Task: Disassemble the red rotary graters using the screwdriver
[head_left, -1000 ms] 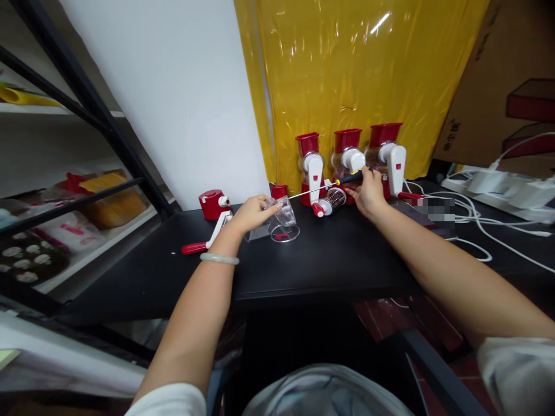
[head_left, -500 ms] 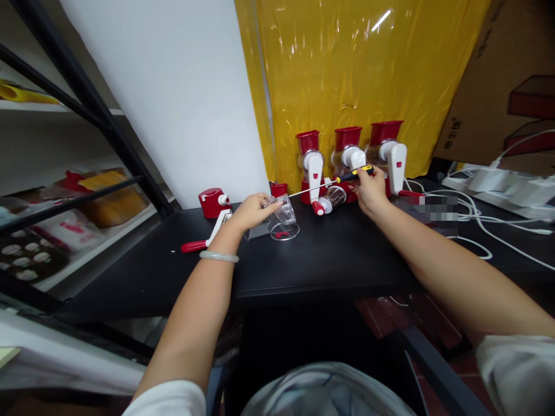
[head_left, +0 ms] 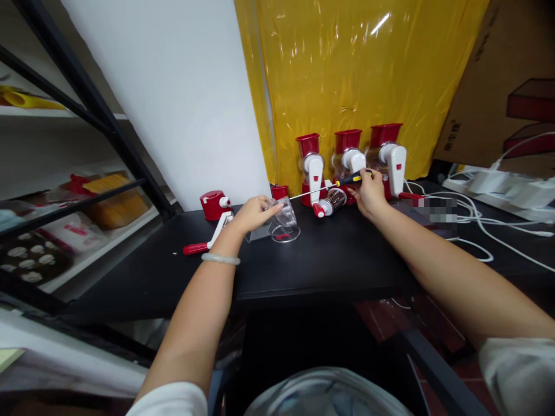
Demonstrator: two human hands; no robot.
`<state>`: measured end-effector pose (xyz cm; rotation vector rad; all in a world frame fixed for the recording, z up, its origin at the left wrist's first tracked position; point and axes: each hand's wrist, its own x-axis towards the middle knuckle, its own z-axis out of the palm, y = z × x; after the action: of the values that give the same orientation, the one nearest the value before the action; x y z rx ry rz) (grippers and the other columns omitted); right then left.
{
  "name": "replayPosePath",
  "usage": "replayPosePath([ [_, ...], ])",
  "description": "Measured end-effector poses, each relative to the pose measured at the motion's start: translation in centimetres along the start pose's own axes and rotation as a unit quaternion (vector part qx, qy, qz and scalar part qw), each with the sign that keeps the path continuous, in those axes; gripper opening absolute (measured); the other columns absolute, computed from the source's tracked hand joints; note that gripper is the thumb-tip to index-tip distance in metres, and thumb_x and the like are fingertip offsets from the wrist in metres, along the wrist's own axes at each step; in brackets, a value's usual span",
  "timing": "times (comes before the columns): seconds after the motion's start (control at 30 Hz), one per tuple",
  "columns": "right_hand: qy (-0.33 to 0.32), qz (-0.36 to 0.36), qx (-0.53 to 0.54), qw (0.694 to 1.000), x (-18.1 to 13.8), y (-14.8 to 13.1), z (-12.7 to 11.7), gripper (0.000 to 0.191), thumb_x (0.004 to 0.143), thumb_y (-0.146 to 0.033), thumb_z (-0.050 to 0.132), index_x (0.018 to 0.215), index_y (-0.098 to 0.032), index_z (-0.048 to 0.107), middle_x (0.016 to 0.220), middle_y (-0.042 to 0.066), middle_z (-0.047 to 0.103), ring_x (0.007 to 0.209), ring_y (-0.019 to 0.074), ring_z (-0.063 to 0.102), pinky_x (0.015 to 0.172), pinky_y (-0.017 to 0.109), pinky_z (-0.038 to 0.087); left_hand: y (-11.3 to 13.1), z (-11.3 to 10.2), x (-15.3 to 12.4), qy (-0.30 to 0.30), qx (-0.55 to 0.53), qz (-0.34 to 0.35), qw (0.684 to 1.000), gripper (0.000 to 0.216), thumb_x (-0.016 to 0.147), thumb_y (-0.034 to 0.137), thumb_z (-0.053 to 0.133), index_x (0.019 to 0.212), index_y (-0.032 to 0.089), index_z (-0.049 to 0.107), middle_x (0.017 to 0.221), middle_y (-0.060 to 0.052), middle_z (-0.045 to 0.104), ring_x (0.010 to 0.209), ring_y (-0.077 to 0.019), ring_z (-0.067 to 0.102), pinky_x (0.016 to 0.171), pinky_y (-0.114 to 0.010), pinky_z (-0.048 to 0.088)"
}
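Observation:
My left hand (head_left: 255, 214) is closed on a clear plastic grater housing (head_left: 287, 215), which lies on its side with its round opening towards me. My right hand (head_left: 370, 192) grips the black and yellow handle of a screwdriver (head_left: 349, 179). The long shaft points left, and its tip reaches the clear housing near my left fingers; exactly where it touches I cannot tell. Beside the shaft lies a metal grating drum (head_left: 333, 200). Left of my left hand are a red grater part (head_left: 213, 205) and a white crank with a red handle (head_left: 196, 248).
Three red and white rotary graters (head_left: 313, 167) stand at the back before a yellow plastic sheet (head_left: 368, 69). White cables (head_left: 472, 211) and power strips lie on the right. A shelf rack (head_left: 99, 127) rises at the left of the black table (head_left: 303, 277).
The screwdriver handle has dipped slightly and my right hand has turned a little around it. My left hand still holds the housing in nearly the same place. The view has shifted slightly.

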<state>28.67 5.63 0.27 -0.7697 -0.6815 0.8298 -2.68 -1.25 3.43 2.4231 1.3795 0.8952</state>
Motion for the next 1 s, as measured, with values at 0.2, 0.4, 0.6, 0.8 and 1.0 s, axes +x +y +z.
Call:
replayPosePath([
  [0.2,-0.009,-0.016,-0.015,1.0,0.67,0.16,-0.25,0.021,0.082,-0.034,0.064,0.096,-0.026,0.05,0.082,-0.007,0.058,0.059,0.0062,0.061,0.047,0.015,0.049,-0.02,0.02,-0.02,0.007,0.004,0.003,1.0,0.057,0.087,0.063,0.053,0.051,0.018,0.048,0.073,-0.004,0.055,0.064,-0.0139,0.052,0.067,-0.031,0.042],
  [0.4,-0.006,-0.029,-0.009,1.0,1.03,0.38,-0.41,0.022,0.08,-0.029,0.065,0.098,-0.025,0.053,0.078,-0.007,0.059,0.057,0.0054,0.06,0.046,0.014,0.048,-0.31,0.07,0.04,0.008,0.01,-0.008,1.0,0.053,0.086,0.062,0.054,0.056,0.019,0.052,0.07,-0.003,0.054,0.064,-0.0143,0.052,0.065,-0.031,0.041],
  [0.6,-0.002,-0.011,-0.006,1.0,0.85,0.02,-0.25,0.009,0.077,-0.019,0.061,0.081,-0.02,0.053,0.066,-0.006,0.056,0.056,0.0072,0.058,0.046,0.015,0.048,-0.39,0.03,0.06,0.002,0.009,0.001,1.0,0.055,0.087,0.063,0.052,0.054,0.018,0.053,0.073,-0.004,0.056,0.066,-0.0151,0.054,0.065,-0.031,0.042],
  [0.8,-0.03,-0.021,0.02,0.999,0.6,-0.46,-0.34,0.01,0.073,-0.016,0.061,0.074,-0.02,0.052,0.068,-0.003,0.058,0.058,0.008,0.057,0.046,0.014,0.045,-0.28,0.05,-0.06,0.009,0.01,0.003,1.0,0.055,0.087,0.061,0.053,0.052,0.019,0.048,0.07,-0.003,0.053,0.064,-0.0144,0.052,0.065,-0.031,0.041],
  [1.0,0.011,-0.016,0.047,0.999,0.72,-0.11,-0.11,0.016,0.075,-0.017,0.058,0.086,-0.024,0.05,0.078,-0.006,0.06,0.066,0.0072,0.06,0.052,0.015,0.049,-0.18,0.0,-0.06,0.004,0.002,0.005,1.0,0.054,0.088,0.061,0.053,0.055,0.018,0.051,0.074,-0.004,0.055,0.065,-0.0142,0.053,0.067,-0.031,0.041],
])
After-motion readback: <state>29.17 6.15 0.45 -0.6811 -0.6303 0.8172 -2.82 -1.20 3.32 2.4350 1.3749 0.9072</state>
